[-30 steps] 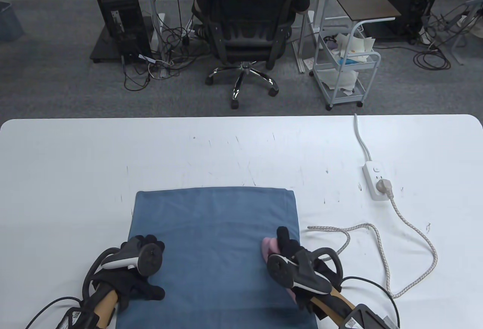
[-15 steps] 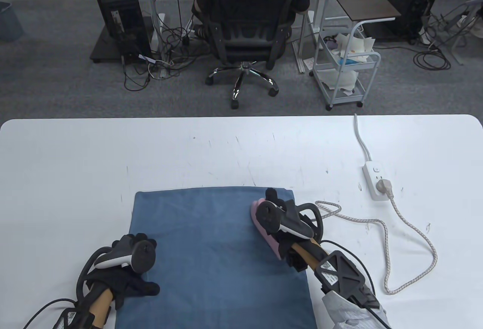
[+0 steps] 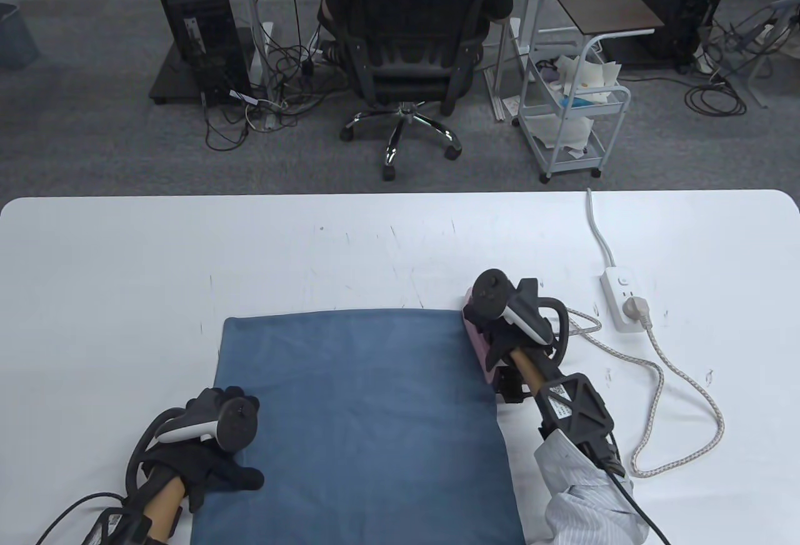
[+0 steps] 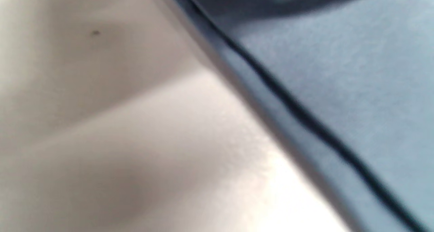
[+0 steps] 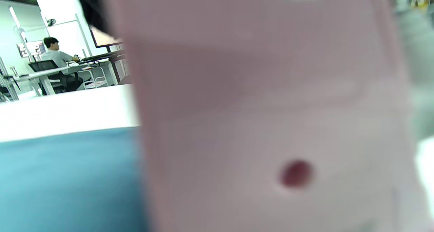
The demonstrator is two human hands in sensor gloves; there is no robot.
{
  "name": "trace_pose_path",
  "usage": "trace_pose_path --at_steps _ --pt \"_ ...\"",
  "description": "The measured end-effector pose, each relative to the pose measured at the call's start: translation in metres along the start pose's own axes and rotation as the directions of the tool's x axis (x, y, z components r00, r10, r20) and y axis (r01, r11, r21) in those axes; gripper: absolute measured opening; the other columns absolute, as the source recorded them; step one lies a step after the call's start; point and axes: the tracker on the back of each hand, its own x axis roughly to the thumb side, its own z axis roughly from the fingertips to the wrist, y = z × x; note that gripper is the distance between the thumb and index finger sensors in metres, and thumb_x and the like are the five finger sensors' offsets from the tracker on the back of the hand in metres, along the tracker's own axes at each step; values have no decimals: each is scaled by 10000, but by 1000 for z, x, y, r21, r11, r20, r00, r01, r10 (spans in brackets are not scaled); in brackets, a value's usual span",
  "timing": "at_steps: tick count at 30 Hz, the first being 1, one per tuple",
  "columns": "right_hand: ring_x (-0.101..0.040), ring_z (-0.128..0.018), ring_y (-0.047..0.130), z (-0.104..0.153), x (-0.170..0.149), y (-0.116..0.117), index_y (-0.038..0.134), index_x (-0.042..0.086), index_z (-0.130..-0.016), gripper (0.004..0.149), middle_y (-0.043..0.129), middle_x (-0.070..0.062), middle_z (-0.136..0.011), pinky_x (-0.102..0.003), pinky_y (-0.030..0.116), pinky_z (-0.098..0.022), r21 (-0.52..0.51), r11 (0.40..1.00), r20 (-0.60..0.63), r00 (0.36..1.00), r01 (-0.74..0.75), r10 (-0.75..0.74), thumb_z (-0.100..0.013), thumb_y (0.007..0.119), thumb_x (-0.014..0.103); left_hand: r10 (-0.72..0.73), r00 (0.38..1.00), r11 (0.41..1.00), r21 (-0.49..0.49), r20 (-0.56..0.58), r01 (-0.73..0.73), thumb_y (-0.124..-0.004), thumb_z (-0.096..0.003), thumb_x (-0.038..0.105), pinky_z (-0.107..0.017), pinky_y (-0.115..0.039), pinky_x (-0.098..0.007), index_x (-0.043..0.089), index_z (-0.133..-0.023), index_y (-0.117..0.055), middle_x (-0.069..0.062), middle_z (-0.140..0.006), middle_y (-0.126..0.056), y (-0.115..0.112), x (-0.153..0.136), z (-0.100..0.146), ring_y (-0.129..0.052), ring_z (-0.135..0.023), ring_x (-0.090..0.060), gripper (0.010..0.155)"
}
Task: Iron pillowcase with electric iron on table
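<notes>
A blue pillowcase (image 3: 356, 414) lies flat on the white table (image 3: 125, 270), near the front edge. My right hand (image 3: 500, 326) grips a pink electric iron (image 3: 480, 348) at the pillowcase's far right corner. The iron's pink body (image 5: 271, 123) fills the right wrist view, with the pillowcase (image 5: 67, 184) to its left. My left hand (image 3: 215, 445) rests on the pillowcase's left edge, fingers toward the cloth. The left wrist view shows that edge of the pillowcase (image 4: 339, 83) on the table, blurred.
The iron's braided cord (image 3: 687, 395) loops over the table on the right to a white power strip (image 3: 622, 298). Beyond the table's far edge stand an office chair (image 3: 412, 39) and a white cart (image 3: 575, 114).
My right hand has slid the iron away from me along the pillowcase's right side, from near the front to the far right corner. The cord followed. My left hand shifted slightly left, then held still.
</notes>
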Motion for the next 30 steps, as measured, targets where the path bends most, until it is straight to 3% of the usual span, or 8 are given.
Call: trace_pose_path --at_steps 3,6,10,15,18,21,22,30 --pt "-184 -443 1014 2 -8 -25 681 -25 -878 629 888 -40 -658 -321 922 -334 134 991 27 1000 8 -11 -505 738 478 40 999 999 20 -14 -40 -533 -414 713 -669 -61 -680 54 -1075 103 -299 -1077 162 9 -5 3 82 -970 -582 1130" --pt "-211 -439 1018 8 -14 -47 762 41 -805 582 933 -9 -591 -354 905 -327 108 991 42 996 -77 73 -512 690 539 12 997 994 112 -75 -3 -509 -418 717 -654 -43 -694 75 -1071 118 -296 -1052 216 24 -15 9 121 -948 -581 1110" --pt "-259 -410 991 13 -21 -64 748 59 -836 579 937 -24 -641 -269 855 -261 197 971 9 991 -134 135 -518 690 539 -14 982 971 233 -189 59 -478 -419 741 -614 -143 -840 169 -1086 104 -229 -1060 241 42 -29 18 127 -941 -616 1054" --pt "-313 -560 992 17 -32 -65 661 4 -915 608 884 -89 -791 -308 900 -378 204 975 -100 989 -85 107 -524 718 466 47 968 899 433 -245 66 -470 -406 753 -617 -173 -857 187 -1089 96 -227 -1059 240 49 -49 23 108 -962 -609 1052" --pt "-357 -631 980 17 -39 -59 619 8 -936 607 848 -108 -846 -337 911 -408 47 999 -139 990 -5 11 -513 752 422 77 970 844 533 -232 60 -470 -406 747 -619 -137 -840 185 -1081 106 -227 -1048 249 43 -54 21 128 -958 -592 1050" --pt "-352 -641 986 17 -43 -45 614 21 -935 612 844 -96 -854 -329 923 -405 -266 964 -118 992 19 -52 -493 766 417 43 959 882 461 -281 96 -472 -405 748 -617 -155 -848 194 -1081 105 -227 -1057 239 37 -58 19 116 -959 -602 1046" --pt "-356 -660 975 15 -44 -40 600 32 -936 610 832 -89 -862 -335 919 -418 -312 950 -116 991 27 -66 -489 769 410 38 958 884 456 -285 101 -472 -404 748 -615 -153 -850 197 -1078 109 -226 -1055 243 35 -59 19 120 -957 -602 1047" --pt "-340 -689 960 0 -60 1 541 33 -944 614 785 -75 -888 -302 926 -436 -444 892 -143 975 90 -169 -508 741 417 97 951 870 490 -294 63 -450 -396 759 -599 -160 -869 210 -1066 131 -229 -1036 270 28 -68 28 145 -939 -606 1043"
